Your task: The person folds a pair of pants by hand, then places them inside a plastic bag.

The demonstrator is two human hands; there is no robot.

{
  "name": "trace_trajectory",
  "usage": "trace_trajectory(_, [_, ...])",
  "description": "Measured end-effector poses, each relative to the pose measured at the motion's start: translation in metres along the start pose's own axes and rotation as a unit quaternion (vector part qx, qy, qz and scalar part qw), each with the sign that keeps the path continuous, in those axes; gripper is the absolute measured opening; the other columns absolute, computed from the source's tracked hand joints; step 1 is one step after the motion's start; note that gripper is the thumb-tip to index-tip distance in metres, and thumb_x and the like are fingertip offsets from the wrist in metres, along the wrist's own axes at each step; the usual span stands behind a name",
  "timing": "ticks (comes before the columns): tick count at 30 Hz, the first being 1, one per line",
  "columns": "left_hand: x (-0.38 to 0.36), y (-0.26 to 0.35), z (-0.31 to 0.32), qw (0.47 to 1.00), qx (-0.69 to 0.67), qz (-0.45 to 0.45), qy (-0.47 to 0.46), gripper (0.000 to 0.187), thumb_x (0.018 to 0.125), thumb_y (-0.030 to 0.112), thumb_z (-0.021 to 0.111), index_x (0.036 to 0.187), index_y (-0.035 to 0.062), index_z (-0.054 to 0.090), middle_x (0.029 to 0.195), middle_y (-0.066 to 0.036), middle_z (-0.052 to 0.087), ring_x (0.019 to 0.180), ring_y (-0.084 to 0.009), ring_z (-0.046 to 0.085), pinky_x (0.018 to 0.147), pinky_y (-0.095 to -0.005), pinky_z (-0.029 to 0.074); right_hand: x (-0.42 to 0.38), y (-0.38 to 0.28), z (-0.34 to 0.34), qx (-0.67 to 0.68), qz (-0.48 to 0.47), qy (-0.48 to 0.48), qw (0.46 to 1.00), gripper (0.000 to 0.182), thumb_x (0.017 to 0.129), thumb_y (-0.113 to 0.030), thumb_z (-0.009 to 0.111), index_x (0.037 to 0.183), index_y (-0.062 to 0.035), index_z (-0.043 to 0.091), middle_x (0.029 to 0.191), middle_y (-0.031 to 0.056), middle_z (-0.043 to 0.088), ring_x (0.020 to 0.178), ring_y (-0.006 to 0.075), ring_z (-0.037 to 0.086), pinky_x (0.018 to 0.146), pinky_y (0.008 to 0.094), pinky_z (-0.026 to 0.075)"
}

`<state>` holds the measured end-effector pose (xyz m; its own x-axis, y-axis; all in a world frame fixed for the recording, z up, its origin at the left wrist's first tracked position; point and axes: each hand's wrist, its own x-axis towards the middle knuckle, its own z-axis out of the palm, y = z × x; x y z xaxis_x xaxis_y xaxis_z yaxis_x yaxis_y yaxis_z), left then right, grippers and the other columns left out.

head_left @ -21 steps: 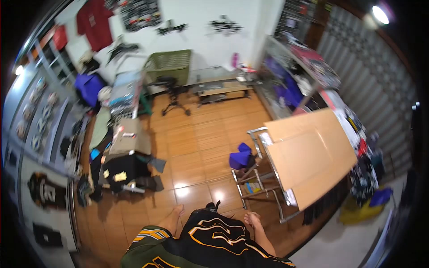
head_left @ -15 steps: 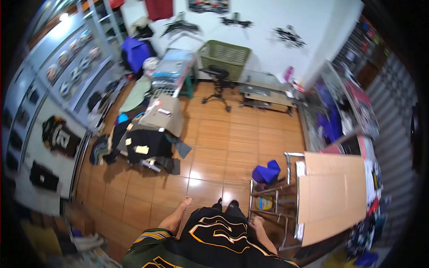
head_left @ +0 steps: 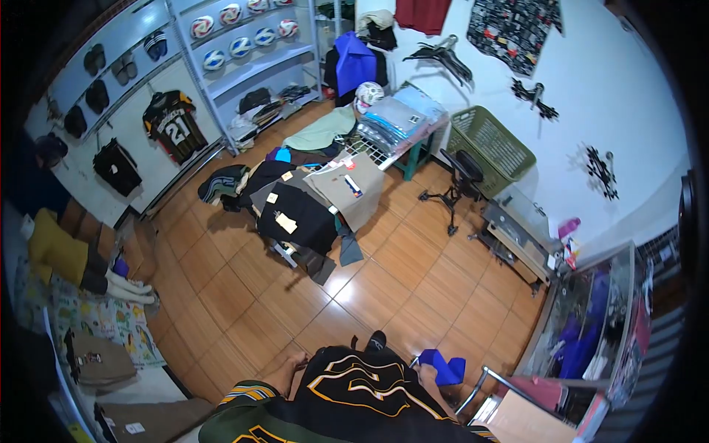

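Note:
My left hand [head_left: 297, 358] hangs low beside my black and yellow jersey [head_left: 362, 384], over the tiled floor, with its fingers curled in and nothing showing in them. On the other side, my right hand [head_left: 425, 371] is down by my hip, right at the edge of a folded purple cloth [head_left: 447, 369] in this view. Its fingers are small and partly lost against the cloth, and I cannot tell how they are held. One dark shoe [head_left: 377, 340] shows ahead of the jersey.
Ahead left, a table carries black trousers [head_left: 295, 221], a grey-brown garment [head_left: 351, 188] and packed clothes [head_left: 399, 118]. Behind it are a swivel chair [head_left: 461, 173] and green basket [head_left: 498, 148]. A glass case [head_left: 583, 325] and cardboard-topped table [head_left: 517, 421] stand right; ball shelves [head_left: 258, 70] line the wall.
My view has swung left, so the room slides right in it. The cardboard-topped table is now mostly out of view, and the mannequin legs and brown trousers at left show clearly.

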<state>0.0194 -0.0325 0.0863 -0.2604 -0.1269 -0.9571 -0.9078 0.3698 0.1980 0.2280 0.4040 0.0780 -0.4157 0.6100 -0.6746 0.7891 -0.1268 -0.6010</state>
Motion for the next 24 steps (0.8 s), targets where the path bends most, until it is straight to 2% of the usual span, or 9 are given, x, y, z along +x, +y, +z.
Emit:
trace_trajectory(1, [0.026,-0.004,0.007,0.997,-0.056,0.026,-0.038,0.026,0.098,0.021,0.049,0.074,0.0143,0.056,0.057,0.001,0.047,0.044,-0.0126,0.043,0.042,-0.0320,0.037,0.014,-0.022,0.003,0.175,0.116,0.033,0.977,0.024,0.091,-0.010,0.049,0.072,-0.0028,0.061,0.071,0.0178,0.068,0.049,0.0254,0.063,0.038,0.0389,0.046])
trace_trajectory(3, [0.069,0.000,0.017,0.976,-0.139,0.098,-0.135,0.021,0.098,0.020,0.050,0.080,0.0126,0.058,0.061,0.000,0.050,0.047,-0.0121,0.047,0.044,-0.0289,0.040,0.050,-0.051,-0.011,0.135,0.155,-0.039,0.978,0.021,0.093,-0.007,0.051,0.077,0.0015,0.062,0.072,0.0169,0.068,0.052,0.0261,0.066,0.040,0.0355,0.050])
trace_trajectory(4, [0.078,0.000,0.018,0.956,-0.166,0.145,-0.192,0.018,0.098,0.020,0.051,0.084,0.0118,0.060,0.063,0.000,0.053,0.050,-0.0121,0.050,0.045,-0.0272,0.041,0.060,-0.067,-0.011,0.110,0.119,-0.001,0.987,0.018,0.093,-0.006,0.053,0.081,0.0032,0.063,0.075,0.0172,0.069,0.054,0.0265,0.068,0.042,0.0353,0.053])
trace_trajectory(6, [0.016,0.039,0.051,0.975,-0.183,0.121,-0.029,0.014,0.096,0.018,0.054,0.092,0.0093,0.064,0.071,-0.002,0.060,0.057,-0.0123,0.057,0.048,-0.0259,0.044,0.085,-0.097,-0.012,0.101,0.082,0.009,0.991,0.014,0.093,-0.006,0.057,0.093,0.0060,0.064,0.084,0.0183,0.071,0.061,0.0268,0.071,0.046,0.0353,0.056])
trace_trajectory(9, [0.001,0.070,0.069,0.963,-0.218,0.157,0.030,0.012,0.094,0.014,0.057,0.094,0.0075,0.067,0.076,-0.003,0.065,0.063,-0.0125,0.060,0.052,-0.0262,0.047,0.124,-0.135,-0.011,0.100,0.083,-0.056,0.990,0.017,0.095,-0.009,0.058,0.103,0.0055,0.063,0.092,0.0182,0.072,0.067,0.0264,0.072,0.050,0.0344,0.058])
trace_trajectory(17, [0.038,0.167,0.061,0.966,-0.196,0.160,0.045,0.016,0.091,0.012,0.058,0.102,0.0060,0.067,0.078,-0.005,0.066,0.065,-0.0128,0.062,0.053,-0.0275,0.049,0.149,-0.227,0.029,0.071,0.083,-0.098,0.989,0.023,0.097,-0.014,0.061,0.108,0.0053,0.064,0.101,0.0187,0.074,0.078,0.0250,0.074,0.060,0.0352,0.060])
trace_trajectory(21, [0.088,0.280,0.054,0.960,-0.190,0.200,0.052,0.015,0.092,0.017,0.058,0.098,0.0075,0.069,0.081,-0.004,0.066,0.066,-0.0126,0.060,0.056,-0.0268,0.048,0.173,-0.225,0.036,0.039,0.119,-0.119,0.985,0.033,0.103,-0.025,0.048,0.107,0.0053,0.059,0.105,0.0223,0.072,0.086,0.0315,0.074,0.059,0.0433,0.060])
trace_trajectory(23, [0.116,0.343,0.043,0.958,-0.183,0.216,0.052,0.016,0.094,0.021,0.057,0.095,0.0097,0.069,0.082,-0.001,0.065,0.069,-0.0112,0.059,0.058,-0.0268,0.049,0.196,-0.200,0.033,0.060,0.140,-0.133,0.979,0.029,0.103,-0.023,0.046,0.101,0.0032,0.057,0.099,0.0248,0.070,0.080,0.0348,0.072,0.057,0.0444,0.059])
trace_trajectory(24, [0.135,0.378,0.034,0.962,-0.107,0.251,0.003,0.015,0.094,0.019,0.058,0.093,0.0087,0.069,0.079,-0.002,0.065,0.065,-0.0113,0.058,0.055,-0.0263,0.047,0.180,-0.214,0.037,0.179,0.173,-0.074,0.966,0.022,0.099,-0.018,0.048,0.092,0.0018,0.055,0.082,0.0205,0.065,0.063,0.0293,0.065,0.049,0.0404,0.054])
